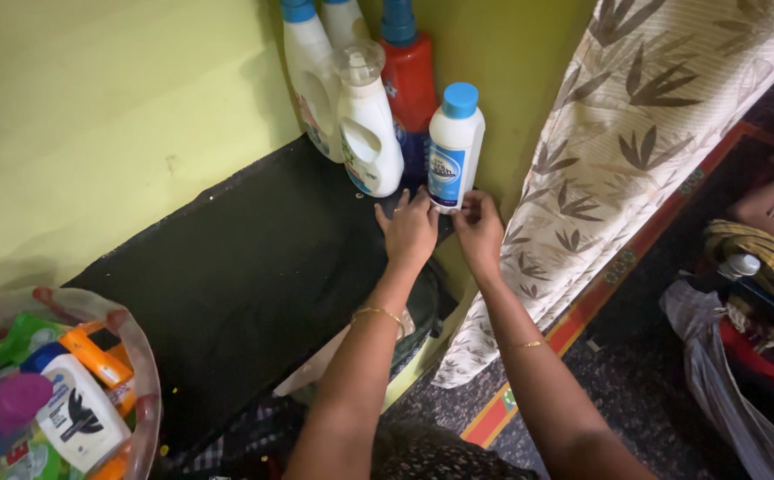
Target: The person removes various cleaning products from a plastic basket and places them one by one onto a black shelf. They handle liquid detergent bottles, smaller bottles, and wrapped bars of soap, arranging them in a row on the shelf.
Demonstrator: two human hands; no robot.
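Left hand: the left hand [409, 229] lay palm-down on the black stone shelf [245, 267], its fingertips touching the base of the small white plastic bottle with a blue cap [454, 147]; the fingers looked loosely spread, not clasped round anything.
Right hand: the right hand [479, 227] pinched the same bottle's lower edge from the other side.
Bottle: it stood upright at the shelf's far right corner, against the yellow-green wall [94, 116].
Neighbours: just beside it stood a white handled jug with a clear cap [367, 129], and behind it a red bottle with a blue cap [409, 80].
Near left: a clear plastic tub of packaged goods [58, 391] sat at the shelf's near left end.
Right side: a leaf-patterned curtain [636, 133] hung beside the shelf.
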